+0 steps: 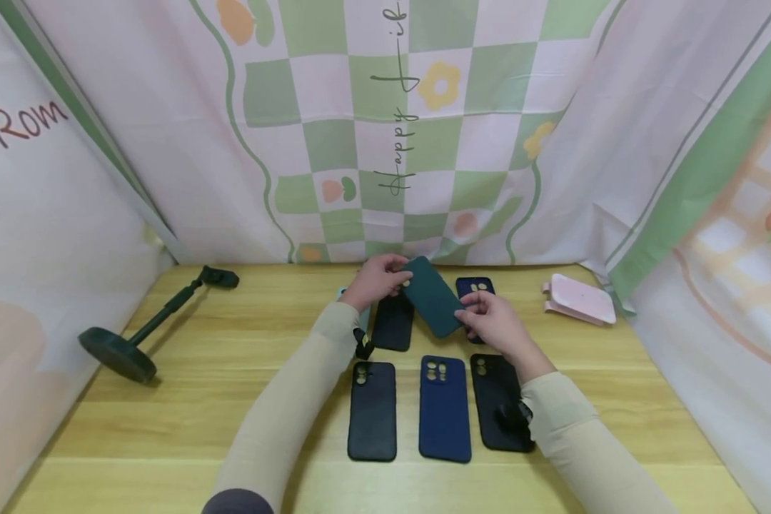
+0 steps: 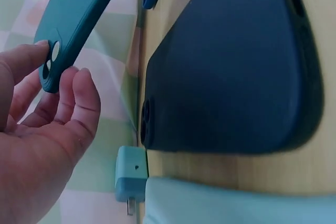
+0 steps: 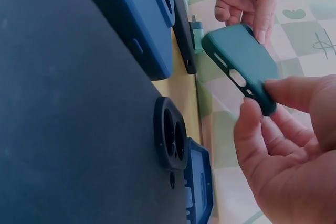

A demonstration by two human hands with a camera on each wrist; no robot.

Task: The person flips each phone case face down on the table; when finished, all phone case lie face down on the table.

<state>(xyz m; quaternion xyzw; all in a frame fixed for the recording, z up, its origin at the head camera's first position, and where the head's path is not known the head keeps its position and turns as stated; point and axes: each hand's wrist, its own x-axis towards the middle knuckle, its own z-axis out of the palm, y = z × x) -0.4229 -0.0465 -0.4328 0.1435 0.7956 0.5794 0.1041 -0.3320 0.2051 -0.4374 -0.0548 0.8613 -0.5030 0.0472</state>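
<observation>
A dark green phone case [image 1: 432, 296] is held tilted above the back of the table, between both hands. My left hand [image 1: 376, 280] pinches its camera-hole end, thumb on one face and fingers behind, as the left wrist view shows. The opposite end is pinched by my right hand [image 1: 493, 323]; in the right wrist view the case [image 3: 247, 59] turns its slotted edge to the camera. Below it lies a black phone case [image 1: 393, 327]. A dark blue case [image 1: 474, 285], inside up, is partly hidden behind my right hand.
Nearer the front lie a black case [image 1: 373, 414], a blue case [image 1: 445, 414] and another black case [image 1: 496, 400] under the right wrist. A pale teal object [image 2: 236, 200] and teal block [image 2: 131, 174] sit by the left wrist. Dark green stand [image 1: 117, 353] left; pink stand [image 1: 581, 298] right.
</observation>
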